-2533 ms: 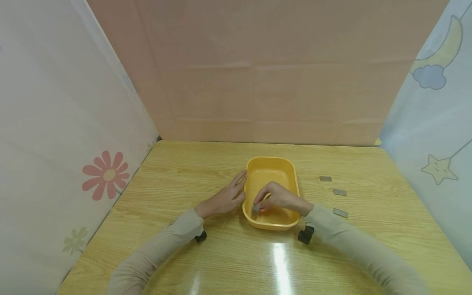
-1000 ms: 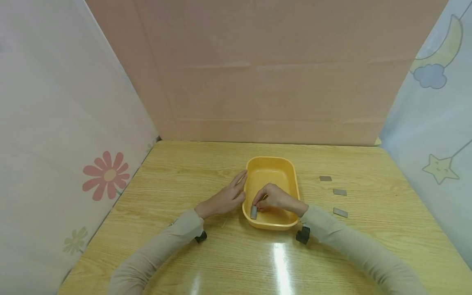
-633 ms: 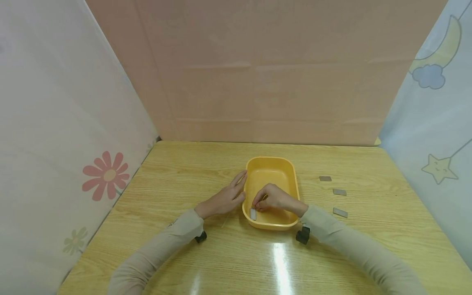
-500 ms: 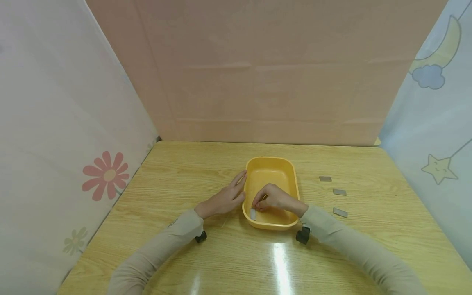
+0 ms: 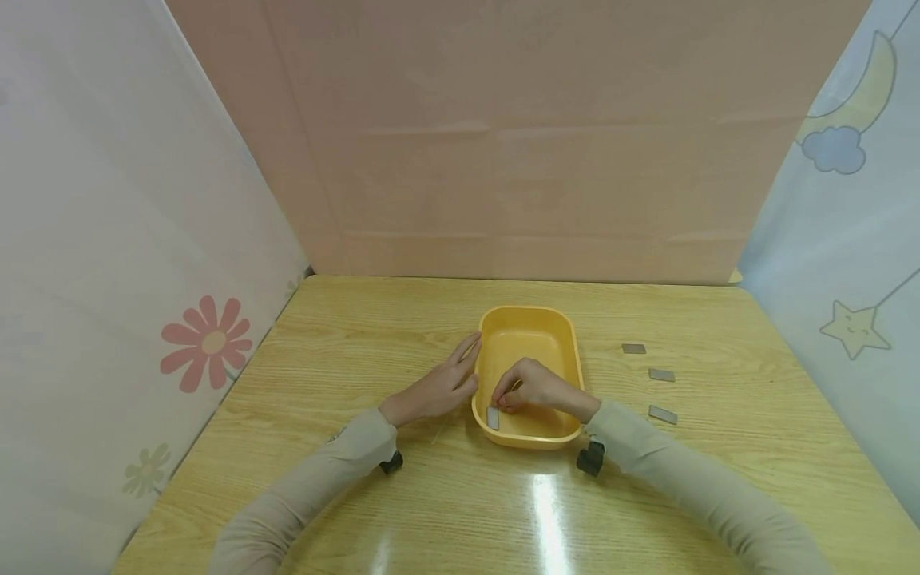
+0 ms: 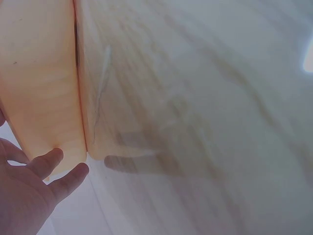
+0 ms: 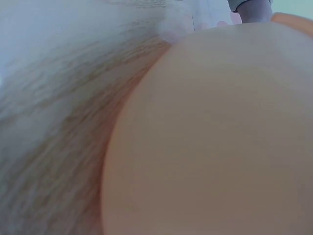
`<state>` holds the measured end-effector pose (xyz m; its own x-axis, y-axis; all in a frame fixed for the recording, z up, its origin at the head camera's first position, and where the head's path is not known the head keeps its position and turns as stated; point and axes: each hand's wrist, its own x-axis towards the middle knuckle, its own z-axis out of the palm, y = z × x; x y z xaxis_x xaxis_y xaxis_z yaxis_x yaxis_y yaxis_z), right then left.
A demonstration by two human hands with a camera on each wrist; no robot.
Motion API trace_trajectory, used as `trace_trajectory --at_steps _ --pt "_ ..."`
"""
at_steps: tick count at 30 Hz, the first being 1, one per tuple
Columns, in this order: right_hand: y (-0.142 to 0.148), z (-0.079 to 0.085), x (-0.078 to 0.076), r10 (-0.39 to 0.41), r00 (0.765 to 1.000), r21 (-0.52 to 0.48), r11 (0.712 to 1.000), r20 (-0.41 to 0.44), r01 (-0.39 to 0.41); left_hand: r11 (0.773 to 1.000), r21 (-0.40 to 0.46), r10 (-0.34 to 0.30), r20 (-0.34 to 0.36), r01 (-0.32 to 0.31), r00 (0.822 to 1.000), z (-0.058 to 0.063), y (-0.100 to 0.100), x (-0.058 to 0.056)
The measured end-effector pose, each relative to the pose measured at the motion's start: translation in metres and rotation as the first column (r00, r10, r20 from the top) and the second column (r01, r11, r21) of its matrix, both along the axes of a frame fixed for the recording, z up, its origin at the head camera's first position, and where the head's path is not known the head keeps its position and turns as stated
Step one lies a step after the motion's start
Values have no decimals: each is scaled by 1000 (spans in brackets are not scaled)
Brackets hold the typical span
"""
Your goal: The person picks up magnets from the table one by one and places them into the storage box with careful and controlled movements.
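Note:
A yellow plastic basin (image 5: 528,440) stands on the wooden table. My left hand (image 5: 440,390) rests against its left side, fingers spread and fairly straight; in the left wrist view, the fingers (image 6: 68,182) of that hand are beside the basin's outer wall (image 6: 49,98). My right hand (image 5: 530,385) reaches inside, thumb and fingertips curled together at the upper end of a small grey rectangular tile (image 5: 493,418) near the basin's front left corner. The fingertips partly hide that end. The right wrist view shows mostly the basin wall (image 7: 210,137), without the right hand's fingers.
Three similar grey tiles lie apart on the table to the basin's right: a far tile (image 5: 634,349), a middle tile (image 5: 661,374) and a near tile (image 5: 663,414). A pink-brown backdrop (image 5: 496,200) stands behind the table, with patterned side panels left and right.
The grey tile in my right fingers has shifted slightly left and toward the basin's front and now looks flatter and lighter. Over the last half second both hands stay still.

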<state>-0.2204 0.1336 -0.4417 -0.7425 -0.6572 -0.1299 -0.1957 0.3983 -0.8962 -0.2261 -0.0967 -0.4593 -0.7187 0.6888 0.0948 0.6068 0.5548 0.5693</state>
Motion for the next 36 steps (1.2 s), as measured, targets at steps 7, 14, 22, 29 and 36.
trace_trajectory --at_steps 7,14,22,29,36 --pt "0 4 2 -1 1000 -1 1000 2 1 1000 3 2 16 -2 1000 -1 0 0" --pt "0 3 1 -3 1000 22 1000 -9 3 1000 5 -2 33 2 999 -1 -1 1" --pt "0 2 1 10 1000 10 1000 -11 -10 1000 14 -6 30 5 1000 -1 -2 1" --pt "0 3 3 17 1000 12 1000 -24 -17 1000 12 -3 29 3 1000 -2 -2 0" --pt "1 3 3 15 1000 13 1000 -27 -15 1000 8 -3 24 3 1000 -1 -1 1"
